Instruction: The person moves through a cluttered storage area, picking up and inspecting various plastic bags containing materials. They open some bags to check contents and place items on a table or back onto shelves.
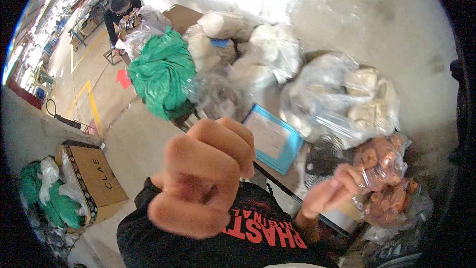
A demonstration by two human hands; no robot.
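Observation:
My left hand (203,176) is raised close to the camera, its fingers curled tightly into a fist. Whatever it may hold is hidden inside the fingers. Lower right, my right hand (333,191) is closed in a pinch, slightly blurred, in front of a clear plastic bag of orange-brown pieces (384,164). I cannot tell whether its fingertips grip the bag's film or something thin. Between and beyond the hands lies a light-blue folder (285,156) with a printed sheet (270,131) on it. Next to it is a dark mesh-like piece (322,156).
Filled clear bags (342,99), a white bag (277,52) and a green sack (166,77) line the wall. A cardboard box (94,176) stands on the floor at left beside green bags (62,203). Far left, a person (120,7) bends over beside the bags.

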